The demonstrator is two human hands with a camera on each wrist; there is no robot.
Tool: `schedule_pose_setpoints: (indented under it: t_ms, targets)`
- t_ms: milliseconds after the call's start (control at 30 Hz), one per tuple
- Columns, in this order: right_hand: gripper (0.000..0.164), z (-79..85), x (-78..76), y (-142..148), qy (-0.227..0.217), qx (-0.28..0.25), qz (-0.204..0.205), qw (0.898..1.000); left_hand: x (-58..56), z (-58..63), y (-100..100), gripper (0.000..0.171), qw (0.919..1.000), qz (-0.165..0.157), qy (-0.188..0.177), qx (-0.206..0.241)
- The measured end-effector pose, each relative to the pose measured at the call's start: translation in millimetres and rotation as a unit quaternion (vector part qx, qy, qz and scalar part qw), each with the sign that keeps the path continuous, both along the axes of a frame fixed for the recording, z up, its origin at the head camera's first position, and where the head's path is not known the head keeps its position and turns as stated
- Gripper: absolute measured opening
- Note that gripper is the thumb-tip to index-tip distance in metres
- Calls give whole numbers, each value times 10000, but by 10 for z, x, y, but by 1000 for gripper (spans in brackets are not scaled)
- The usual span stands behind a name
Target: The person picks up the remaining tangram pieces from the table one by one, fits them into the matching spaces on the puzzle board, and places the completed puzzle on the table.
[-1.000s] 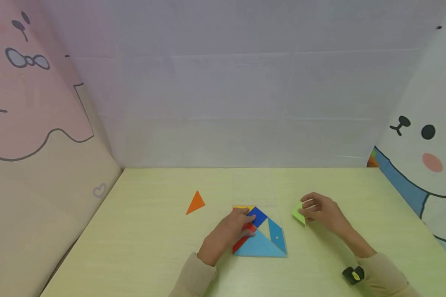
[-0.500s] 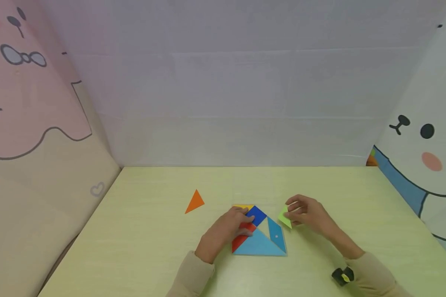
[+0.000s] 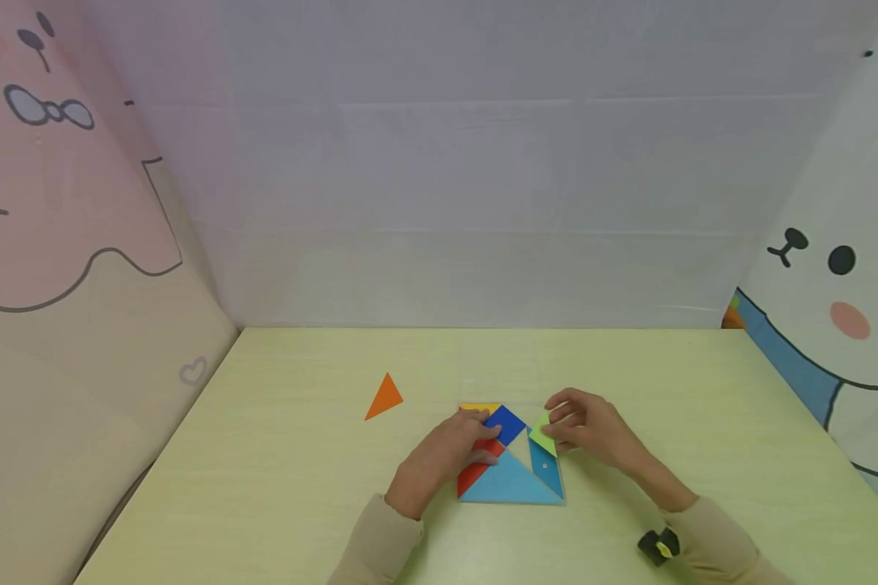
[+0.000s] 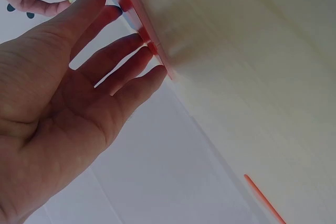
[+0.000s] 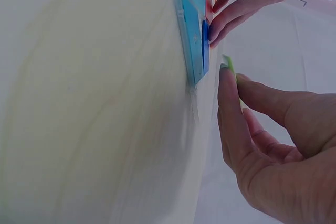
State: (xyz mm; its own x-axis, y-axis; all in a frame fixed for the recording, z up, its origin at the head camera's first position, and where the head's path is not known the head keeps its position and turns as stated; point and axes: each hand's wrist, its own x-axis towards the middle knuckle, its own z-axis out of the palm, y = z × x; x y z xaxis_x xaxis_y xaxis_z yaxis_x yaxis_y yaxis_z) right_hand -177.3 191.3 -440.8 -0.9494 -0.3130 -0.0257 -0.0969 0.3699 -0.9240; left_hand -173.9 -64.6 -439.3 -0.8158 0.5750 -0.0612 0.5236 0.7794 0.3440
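Note:
In the head view my left hand [image 3: 439, 463] rests its fingers on a tangram laid out on the table, touching the red piece [image 3: 471, 481] and the dark blue square [image 3: 508, 425]. A light blue triangle [image 3: 510, 483], a blue parallelogram [image 3: 546, 467] and a partly covered yellow piece [image 3: 479, 406] lie in the same layout. My right hand [image 3: 593, 426] pinches a light green tangram piece [image 3: 541, 436] between thumb and fingers, tilted above the parallelogram's upper end. The right wrist view shows the green piece [image 5: 229, 62] apart from the layout, its outline mostly hidden by fingers.
An orange triangle [image 3: 385, 397] lies alone on the pale table [image 3: 293, 455], left of the layout. A white sheet [image 3: 439, 203] stands behind the table, with cartoon-printed sheets at both sides. A dark device [image 3: 658, 547] sits at the right sleeve.
My right hand has carried the green piece leftward, from right of the layout to above the parallelogram. The left hand has stayed on the pieces.

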Motion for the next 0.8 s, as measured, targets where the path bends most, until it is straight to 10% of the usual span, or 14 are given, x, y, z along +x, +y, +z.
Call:
schedule_pose_setpoints:
  t_ms: [800]
  targets:
    - [28, -46, -16, -151, 140, 38, 262, 9996, 5, -26, -14, 45, 10000, -49, -11, 39]
